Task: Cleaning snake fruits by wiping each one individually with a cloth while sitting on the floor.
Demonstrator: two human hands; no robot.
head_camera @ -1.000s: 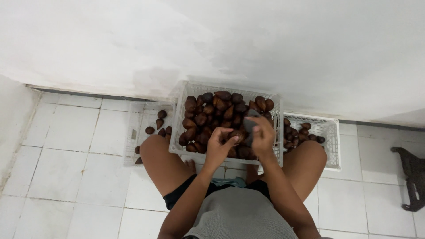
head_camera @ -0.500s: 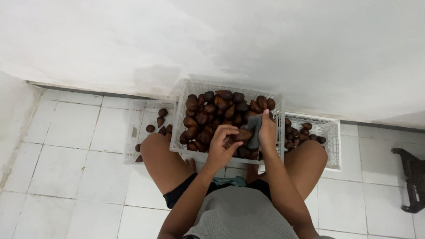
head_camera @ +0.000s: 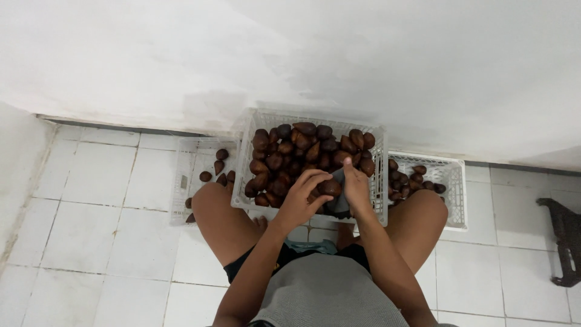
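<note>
While the person sits on the tiled floor (head_camera: 97, 181) with the middle crate (head_camera: 380, 181) between the knees, the head view shows the left hand (head_camera: 301, 197) closed around one brown fruit (head_camera: 330, 187) at the crate's near edge. The right hand (head_camera: 357, 189) is clasped on a dark grey cloth (head_camera: 341, 195) that lies against that fruit. The fruit looks small, light and firm, with a scaly, likely prickly skin, so a grip around its rounded body with the fingertips seems safest. It sits between thumb and fingers, just above the heap of fruit (head_camera: 302, 151). Two lower crates (head_camera: 455, 181) flank the middle one, each holding a few fruits.
</note>
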